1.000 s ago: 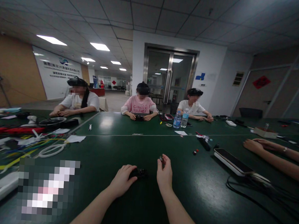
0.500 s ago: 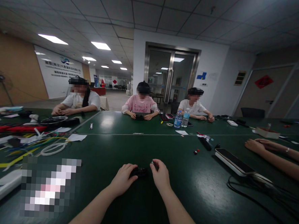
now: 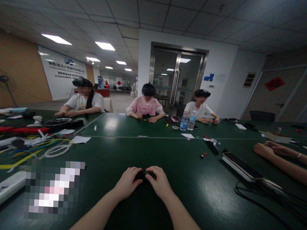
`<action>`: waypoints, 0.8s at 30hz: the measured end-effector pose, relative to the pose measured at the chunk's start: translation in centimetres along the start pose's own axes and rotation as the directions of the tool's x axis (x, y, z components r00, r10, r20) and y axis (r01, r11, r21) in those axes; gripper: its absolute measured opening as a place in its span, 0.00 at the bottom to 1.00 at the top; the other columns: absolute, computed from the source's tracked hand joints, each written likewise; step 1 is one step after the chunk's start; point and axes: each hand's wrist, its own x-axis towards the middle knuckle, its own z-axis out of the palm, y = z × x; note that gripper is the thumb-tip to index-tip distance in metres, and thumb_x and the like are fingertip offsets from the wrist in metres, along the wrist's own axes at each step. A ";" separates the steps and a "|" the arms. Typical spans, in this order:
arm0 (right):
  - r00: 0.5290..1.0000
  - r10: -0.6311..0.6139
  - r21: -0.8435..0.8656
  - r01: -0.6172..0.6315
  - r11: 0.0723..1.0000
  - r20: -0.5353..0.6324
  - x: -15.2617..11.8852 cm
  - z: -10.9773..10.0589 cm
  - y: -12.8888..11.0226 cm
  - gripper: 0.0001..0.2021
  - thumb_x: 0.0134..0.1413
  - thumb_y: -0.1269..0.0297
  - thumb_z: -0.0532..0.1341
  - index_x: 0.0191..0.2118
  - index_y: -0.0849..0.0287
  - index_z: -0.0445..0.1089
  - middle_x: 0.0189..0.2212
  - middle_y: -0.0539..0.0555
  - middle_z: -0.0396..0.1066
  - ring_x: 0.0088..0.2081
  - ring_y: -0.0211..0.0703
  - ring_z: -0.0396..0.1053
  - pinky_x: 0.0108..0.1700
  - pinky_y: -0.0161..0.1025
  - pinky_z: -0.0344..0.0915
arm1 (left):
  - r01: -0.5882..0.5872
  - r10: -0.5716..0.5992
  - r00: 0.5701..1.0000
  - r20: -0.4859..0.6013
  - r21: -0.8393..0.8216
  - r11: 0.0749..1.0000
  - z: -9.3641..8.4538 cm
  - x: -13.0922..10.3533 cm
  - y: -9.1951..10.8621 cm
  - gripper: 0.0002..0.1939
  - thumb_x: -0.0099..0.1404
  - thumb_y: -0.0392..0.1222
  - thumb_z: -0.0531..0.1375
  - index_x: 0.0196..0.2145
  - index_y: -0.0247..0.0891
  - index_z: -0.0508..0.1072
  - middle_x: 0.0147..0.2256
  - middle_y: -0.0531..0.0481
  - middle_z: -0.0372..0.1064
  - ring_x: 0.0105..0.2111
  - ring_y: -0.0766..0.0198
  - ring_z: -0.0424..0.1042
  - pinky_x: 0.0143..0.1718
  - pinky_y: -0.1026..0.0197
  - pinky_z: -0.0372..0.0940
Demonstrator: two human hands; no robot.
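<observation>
While your left hand (image 3: 126,183) curls about the left end of a small black object (image 3: 144,176), your right hand (image 3: 159,182) bends over its other end, so the object lies between your two hands, low over the green table (image 3: 181,214). Your left thumb and fingers stand part way apart, with the object gripped between them. Your right thumb and fingertips come near each other at the object; the spot is too small and dark to tell whether they pinch anything. Well apart on your right, a phone (image 3: 244,165) lies on a white box (image 3: 234,167).
</observation>
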 end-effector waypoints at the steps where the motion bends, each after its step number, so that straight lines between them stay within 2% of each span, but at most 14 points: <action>1: 1.000 -0.001 -0.019 0.001 1.000 0.004 0.0 0.0 0.0 0.11 0.51 0.62 0.57 0.41 0.50 0.69 0.45 0.49 0.68 0.50 0.43 0.61 0.53 0.42 0.56 | -0.002 0.002 1.000 -0.002 0.001 1.000 0.1 0.0 0.0 0.22 0.60 0.47 0.53 0.52 0.40 0.63 0.51 0.47 0.63 0.52 0.58 0.59 0.53 0.56 0.54; 7: 0.997 0.017 -0.097 -0.009 0.995 0.081 0.2 0.3 0.1 0.10 0.50 0.63 0.58 0.40 0.49 0.70 0.43 0.47 0.70 0.49 0.43 0.63 0.53 0.44 0.54 | -0.011 0.011 1.000 -0.001 0.000 1.000 0.0 -0.1 0.1 0.22 0.60 0.47 0.52 0.52 0.40 0.64 0.50 0.47 0.63 0.51 0.58 0.60 0.52 0.57 0.54; 15: 0.995 0.026 -0.055 -0.021 0.998 0.093 0.0 0.1 -0.1 0.11 0.49 0.62 0.59 0.41 0.47 0.71 0.43 0.47 0.69 0.49 0.43 0.63 0.53 0.44 0.54 | -0.001 0.001 1.000 0.011 0.000 1.000 -0.3 -0.2 0.4 0.23 0.60 0.46 0.52 0.53 0.40 0.63 0.51 0.47 0.62 0.52 0.58 0.59 0.53 0.56 0.54; 20: 0.993 0.074 -0.083 -0.066 0.994 0.094 -0.1 0.0 -0.4 0.11 0.49 0.62 0.60 0.41 0.45 0.71 0.45 0.46 0.68 0.50 0.45 0.62 0.53 0.47 0.52 | 0.004 -0.003 1.000 0.018 -0.010 1.000 -0.2 -0.1 0.1 0.23 0.60 0.46 0.51 0.53 0.40 0.62 0.52 0.47 0.62 0.52 0.58 0.59 0.53 0.57 0.54; 24: 0.992 0.069 -0.110 -0.058 0.992 0.104 0.1 0.2 -0.3 0.11 0.49 0.62 0.60 0.41 0.46 0.71 0.45 0.46 0.69 0.50 0.43 0.62 0.53 0.45 0.52 | -0.012 0.012 1.000 0.002 0.002 1.000 -0.1 0.0 0.0 0.23 0.60 0.45 0.52 0.53 0.39 0.63 0.51 0.47 0.63 0.51 0.58 0.59 0.53 0.57 0.54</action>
